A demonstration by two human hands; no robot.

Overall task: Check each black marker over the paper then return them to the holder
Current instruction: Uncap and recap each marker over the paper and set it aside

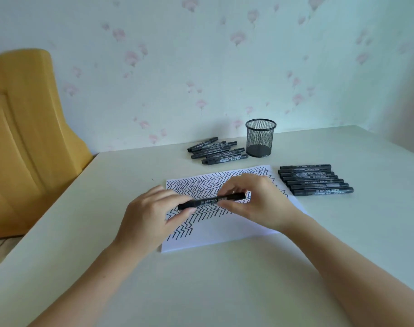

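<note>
A black marker [212, 201] is hanging level over the paper [225, 223], both hands pinching it: the left hand [151, 214] is gripping its left end, the right hand [255, 204] its middle and right part. Zigzag lines are covering much of the paper. A mesh holder [260, 138] is standing upright behind, a loose pile of markers [216, 151] lying just left of it. A neat row of markers [315, 180] is lying on the surface [201, 291] right of the paper.

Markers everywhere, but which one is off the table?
The marker held over the paper by both hands; all others lie on the table.
</note>
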